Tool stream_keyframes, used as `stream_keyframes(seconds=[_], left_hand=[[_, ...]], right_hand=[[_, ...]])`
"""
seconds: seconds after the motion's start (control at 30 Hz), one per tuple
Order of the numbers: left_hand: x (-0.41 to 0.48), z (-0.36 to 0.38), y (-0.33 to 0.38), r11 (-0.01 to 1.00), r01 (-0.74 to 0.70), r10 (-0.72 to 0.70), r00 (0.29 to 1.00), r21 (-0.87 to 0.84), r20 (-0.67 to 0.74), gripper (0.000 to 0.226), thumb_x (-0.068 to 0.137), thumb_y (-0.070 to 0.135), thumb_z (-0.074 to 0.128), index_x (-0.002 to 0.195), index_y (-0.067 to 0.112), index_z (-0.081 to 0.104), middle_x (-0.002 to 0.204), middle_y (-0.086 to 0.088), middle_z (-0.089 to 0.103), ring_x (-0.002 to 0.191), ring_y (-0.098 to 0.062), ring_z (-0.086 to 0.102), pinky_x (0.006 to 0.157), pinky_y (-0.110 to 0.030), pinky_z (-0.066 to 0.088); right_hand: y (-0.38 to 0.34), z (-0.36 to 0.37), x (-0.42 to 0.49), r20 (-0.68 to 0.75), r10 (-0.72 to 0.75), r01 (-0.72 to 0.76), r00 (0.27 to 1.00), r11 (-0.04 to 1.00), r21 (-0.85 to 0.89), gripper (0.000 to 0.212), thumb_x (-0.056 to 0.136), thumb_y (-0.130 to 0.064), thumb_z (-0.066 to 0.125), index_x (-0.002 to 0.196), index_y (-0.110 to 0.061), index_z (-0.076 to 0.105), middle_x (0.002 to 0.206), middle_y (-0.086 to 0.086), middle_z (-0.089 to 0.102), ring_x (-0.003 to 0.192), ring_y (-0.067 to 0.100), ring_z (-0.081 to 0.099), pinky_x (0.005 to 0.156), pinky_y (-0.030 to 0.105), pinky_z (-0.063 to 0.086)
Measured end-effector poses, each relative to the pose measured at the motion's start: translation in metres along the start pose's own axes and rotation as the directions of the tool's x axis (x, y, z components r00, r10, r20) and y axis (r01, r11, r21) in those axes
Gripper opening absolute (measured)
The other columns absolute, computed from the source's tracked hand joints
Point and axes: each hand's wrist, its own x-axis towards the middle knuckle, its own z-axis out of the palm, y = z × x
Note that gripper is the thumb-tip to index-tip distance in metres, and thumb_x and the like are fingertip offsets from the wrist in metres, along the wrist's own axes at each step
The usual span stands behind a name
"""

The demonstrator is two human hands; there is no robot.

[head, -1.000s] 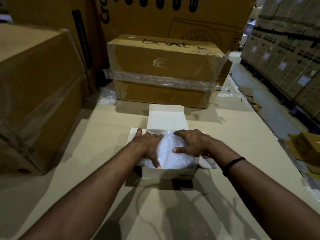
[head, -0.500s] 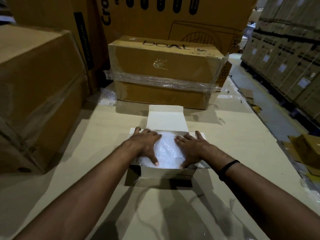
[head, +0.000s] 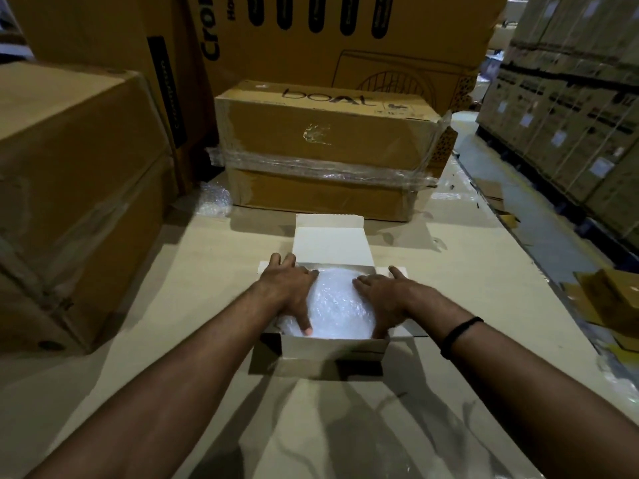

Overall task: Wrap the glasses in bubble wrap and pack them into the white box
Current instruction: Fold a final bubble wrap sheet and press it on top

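Observation:
The white box (head: pixel 333 348) stands open on the cardboard-covered work surface, its lid flap (head: pixel 332 240) lying back away from me. A bubble-wrapped bundle (head: pixel 340 311) fills the inside; the glasses under the wrap are hidden. My left hand (head: pixel 288 288) lies flat on the bundle's left side, fingers spread, thumb pointing toward me. My right hand (head: pixel 380 297) presses the bundle's right side with straight fingers, its thumb down along the box's right wall.
A taped "boAt" carton (head: pixel 328 150) stands right behind the box. A large carton (head: pixel 69 188) flanks the left. A scrap of bubble wrap (head: pixel 214 202) lies at back left. The surface's edge drops to an aisle (head: pixel 525 209) on the right.
Both hands slid outward across the bundle, from its middle toward the box's side walls, pushing it lower into the box. The right hand's fingers went from loosely bent to flat.

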Motion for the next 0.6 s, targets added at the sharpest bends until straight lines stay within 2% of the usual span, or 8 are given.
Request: stream_keyframes(seconds=[0.23, 0.3, 0.4, 0.47, 0.53, 0.6], left_hand=[[0.009, -0.009, 0.011, 0.998, 0.056, -0.057, 0.996, 0.014, 0.072, 0.109, 0.046, 0.071, 0.08, 0.139, 0.025, 0.046, 0.147, -0.006, 0.043, 0.133, -0.031, 0.028, 0.108, -0.052, 0.016], [0.009, -0.007, 0.013, 0.994, 0.073, -0.076, 0.996, 0.08, 0.042, 0.113, 0.046, 0.073, 0.079, 0.14, 0.02, 0.046, 0.146, -0.009, 0.04, 0.133, -0.032, 0.027, 0.11, -0.052, 0.014], [0.004, -0.006, 0.016, 0.972, 0.113, -0.096, 0.991, 0.205, -0.091, 0.112, 0.047, 0.08, 0.075, 0.135, 0.015, 0.053, 0.143, -0.01, 0.038, 0.133, -0.033, 0.026, 0.11, -0.05, 0.015], [-0.002, -0.004, 0.008, 0.981, 0.11, -0.097, 0.991, 0.162, -0.089, 0.108, 0.05, 0.082, 0.071, 0.136, 0.019, 0.053, 0.146, -0.008, 0.039, 0.135, -0.032, 0.026, 0.111, -0.051, 0.013], [-0.008, -0.004, -0.006, 0.995, 0.097, -0.096, 0.995, 0.036, -0.008, 0.108, 0.055, 0.084, 0.065, 0.143, 0.025, 0.045, 0.153, -0.002, 0.034, 0.14, -0.031, 0.022, 0.113, -0.054, 0.008], [-0.012, -0.004, -0.02, 0.987, 0.097, -0.084, 0.991, -0.13, 0.106, 0.099, 0.068, 0.08, 0.059, 0.149, 0.029, 0.035, 0.16, 0.004, 0.022, 0.144, -0.028, 0.014, 0.114, -0.054, 0.003]], right_hand=[[-0.01, 0.009, 0.013, -0.053, 0.019, -0.02, 0.998, 1.0, -0.022, 0.127, 0.068, -0.041, 0.082, 0.153, -0.01, -0.007, 0.163, 0.008, 0.006, 0.149, 0.027, 0.013, 0.117, 0.061, 0.0], [-0.01, 0.007, 0.011, -0.043, 0.019, -0.019, 0.999, 1.0, -0.004, 0.129, 0.068, -0.04, 0.082, 0.153, -0.01, -0.01, 0.163, 0.008, 0.005, 0.149, 0.027, 0.012, 0.117, 0.061, -0.001], [-0.008, 0.007, 0.01, -0.054, 0.019, -0.02, 0.998, 1.0, -0.02, 0.129, 0.066, -0.039, 0.083, 0.153, -0.011, -0.008, 0.163, 0.009, 0.007, 0.149, 0.026, 0.013, 0.115, 0.061, -0.001], [-0.007, 0.007, 0.009, -0.063, 0.007, -0.009, 0.998, 0.999, -0.033, 0.127, 0.067, -0.041, 0.082, 0.154, -0.013, -0.006, 0.162, 0.009, 0.009, 0.149, 0.027, 0.013, 0.115, 0.062, -0.002], [-0.003, 0.005, 0.004, -0.054, -0.004, 0.003, 0.999, 1.0, -0.026, 0.123, 0.069, -0.045, 0.08, 0.154, -0.016, -0.004, 0.163, 0.006, 0.009, 0.149, 0.026, 0.007, 0.115, 0.061, -0.004], [0.006, 0.0, -0.002, -0.057, -0.007, 0.008, 0.998, 1.0, 0.02, 0.121, 0.069, -0.05, 0.078, 0.155, -0.02, -0.001, 0.163, 0.002, 0.008, 0.15, 0.022, 0.004, 0.116, 0.059, -0.006]])
